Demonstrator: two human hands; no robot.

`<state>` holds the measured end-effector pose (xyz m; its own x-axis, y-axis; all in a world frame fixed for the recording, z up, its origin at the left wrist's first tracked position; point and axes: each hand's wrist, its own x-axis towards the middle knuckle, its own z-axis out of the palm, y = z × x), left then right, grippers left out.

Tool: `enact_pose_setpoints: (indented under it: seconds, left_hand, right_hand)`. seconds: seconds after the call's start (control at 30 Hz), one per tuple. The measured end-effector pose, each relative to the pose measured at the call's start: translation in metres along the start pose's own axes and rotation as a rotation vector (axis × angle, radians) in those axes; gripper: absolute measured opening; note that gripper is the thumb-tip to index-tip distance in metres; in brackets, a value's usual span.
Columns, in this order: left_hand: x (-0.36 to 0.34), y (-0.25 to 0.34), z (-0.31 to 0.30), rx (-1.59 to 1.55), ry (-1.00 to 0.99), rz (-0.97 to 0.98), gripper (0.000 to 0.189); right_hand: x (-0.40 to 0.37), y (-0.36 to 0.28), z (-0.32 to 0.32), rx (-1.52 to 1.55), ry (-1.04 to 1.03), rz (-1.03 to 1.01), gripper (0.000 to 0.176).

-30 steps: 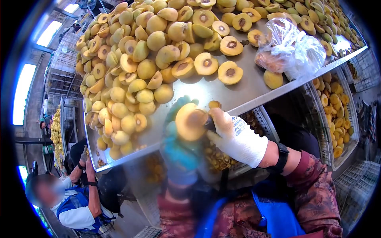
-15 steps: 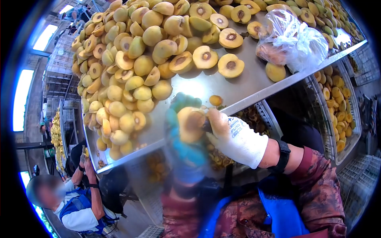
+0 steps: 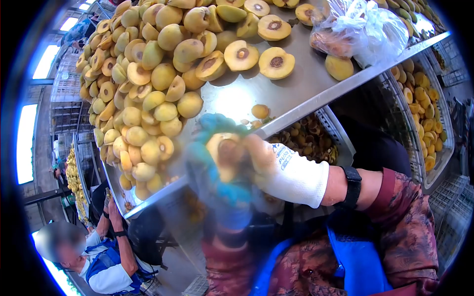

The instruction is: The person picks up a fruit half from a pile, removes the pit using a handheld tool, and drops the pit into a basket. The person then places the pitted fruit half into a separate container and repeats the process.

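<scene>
My left hand (image 3: 217,182), in a blue glove and blurred close to the camera, holds a halved yellow peach (image 3: 223,152) with its brown pit hollow facing me. My right hand (image 3: 286,170), in a white glove, presses against the right side of that half; a dark tool seen earlier between the fingers is hidden now. Both hands hover over the near edge of the steel table (image 3: 296,89). A large heap of whole and halved peaches (image 3: 148,79) covers the table's left and far side.
A clear plastic bag (image 3: 363,27) with fruit lies at the table's right end. A crate of pits and scraps (image 3: 308,138) sits under the edge, a crate of peach halves (image 3: 422,113) to the right. Another person (image 3: 94,256) works lower left.
The view has shifted so the table sits higher in frame. The peach half has turned slightly in my hands, and my right hand has closed further over it.
</scene>
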<state>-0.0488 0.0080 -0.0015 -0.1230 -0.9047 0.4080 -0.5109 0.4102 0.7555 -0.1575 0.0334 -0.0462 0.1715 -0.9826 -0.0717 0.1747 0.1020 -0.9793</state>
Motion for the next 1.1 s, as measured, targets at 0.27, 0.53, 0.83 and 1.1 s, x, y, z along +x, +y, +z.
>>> enact_pose_setpoints:
  seconds: [0.27, 0.53, 0.83, 1.1]
  left_hand:
    - [-0.001, -0.008, 0.001, -0.100, 0.073, 0.014, 0.035]
    - [0.007, -0.011, -0.012, -0.480, -0.146, -0.212, 0.028]
    - [0.016, -0.003, -0.012, -0.756, -0.342, -0.410, 0.040]
    - [0.022, -0.010, -0.020, -0.846, -0.529, -0.542, 0.028]
  right_hand:
    - [-0.003, 0.009, 0.004, -0.224, -0.004, -0.166, 0.024]
    - [-0.019, -0.025, -0.010, -0.242, -0.109, 0.058, 0.042]
    - [-0.024, -0.042, -0.015, -0.045, -0.264, 0.418, 0.041]
    - [-0.032, -0.039, -0.017, 0.008, -0.295, 0.449, 0.038]
